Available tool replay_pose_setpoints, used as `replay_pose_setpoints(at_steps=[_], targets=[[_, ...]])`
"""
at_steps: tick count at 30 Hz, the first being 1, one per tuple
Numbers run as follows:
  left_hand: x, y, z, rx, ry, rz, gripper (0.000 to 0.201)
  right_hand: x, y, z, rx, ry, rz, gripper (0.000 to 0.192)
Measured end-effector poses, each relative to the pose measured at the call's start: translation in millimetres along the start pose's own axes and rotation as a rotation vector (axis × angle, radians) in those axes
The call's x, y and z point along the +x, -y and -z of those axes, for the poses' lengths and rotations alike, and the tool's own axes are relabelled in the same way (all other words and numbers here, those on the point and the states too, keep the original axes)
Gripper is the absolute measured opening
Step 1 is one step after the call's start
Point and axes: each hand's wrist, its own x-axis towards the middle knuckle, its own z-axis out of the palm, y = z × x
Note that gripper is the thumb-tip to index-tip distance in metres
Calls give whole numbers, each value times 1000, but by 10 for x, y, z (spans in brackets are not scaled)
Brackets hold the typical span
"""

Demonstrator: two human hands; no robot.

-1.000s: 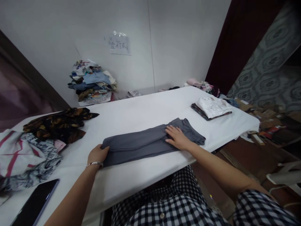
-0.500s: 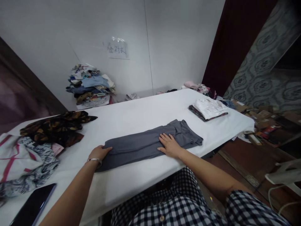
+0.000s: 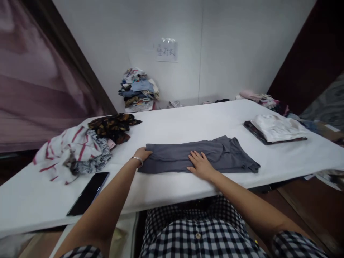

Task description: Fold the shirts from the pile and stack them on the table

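Note:
A grey shirt (image 3: 172,157), folded into a long strip, lies across the near part of the white-covered table. At its left end my left hand (image 3: 143,154) grips the edge, thumb on top and the other fingers partly hidden. My right hand (image 3: 201,165) rests flat on the middle of the cloth, fingers spread and holding nothing. The strip's right end is wider and bunched, with creased layers.
Left of the shirt lie a dark patterned garment (image 3: 113,126), a white garment with red stripes (image 3: 72,148) and a black phone (image 3: 88,195). Folded clothes (image 3: 278,129) sit at the right. Behind the table stands a clothes pile (image 3: 138,89); a paper sign (image 3: 167,51) hangs on the wall.
The view has turned left, so the table and clothes appear farther right. Both hands remain at about the same places on the grey shirt, which looks much the same.

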Motion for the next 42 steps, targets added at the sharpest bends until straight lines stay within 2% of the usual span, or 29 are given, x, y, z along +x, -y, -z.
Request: replay_pose_setpoints(at_steps=[3, 5, 8, 10, 12, 14, 17, 19, 20, 23, 26, 27, 29, 31, 33, 37, 39, 42], targets=[[-59, -20, 39, -91, 67, 34, 21, 14, 4, 58, 151, -14, -27, 62], [-105, -83, 72, -142, 101, 44, 22, 21, 48, 105, 318, -87, -24, 62], [-171, -295, 85, -178, 118, 26, 28, 12, 133, 173, 696, -189, -62, 60], [-227, -519, 18, -180, 118, -30, 36, -10, 169, 229, 1016, -211, -152, 57], [-314, -794, -145, -158, 135, -130, 43, -44, 171, 295, 1315, -245, -252, 56], [-443, -1082, -393, -119, 198, -238, 51, -93, 131, 358, 1528, -320, -343, 57], [-663, -1416, -805, -196, 428, -371, 64, -197, -19, 408, 1636, -463, -484, 57], [-757, -1491, -1006, -316, 528, -466, 62, -295, -167, 406, 1619, -559, -563, 56], [-773, -1474, -1069, -351, 513, -506, 56, -352, -244, 397, 1594, -601, -587, 56], [-696, -1238, -1120, -236, 277, -543, 39, -527, -420, 363, 1462, -709, -581, 58], [-548, -895, -1072, 0, 38, -453, 38, -650, -415, 365, 1300, -741, -481, 60], [-511, -799, -1057, 41, -1, -401, 41, -667, -370, 381, 1249, -732, -428, 59], [-472, -667, -1044, 19, -5, -279, 50, -659, -243, 426, 1116, -708, -306, 58], [-475, -623, -1063, -100, 42, -169, 59, -593, -114, 463, 906, -659, -180, 58], [-505, -649, -1109, -213, 92, -106, 57, -478, -27, 453, 657, -529, -117, 61], [-585, -801, -1193, -303, 190, -105, 30, -213, 19, 290, 337, -145, -238, 66], [-603, -870, -1156, -339, 198, -131, 23, -117, 45, 215, 271, -72, -270, 67], [-560, -863, -942, -356, 109, -180, 25, -38, 161, 204, 276, -65, -209, 68]])
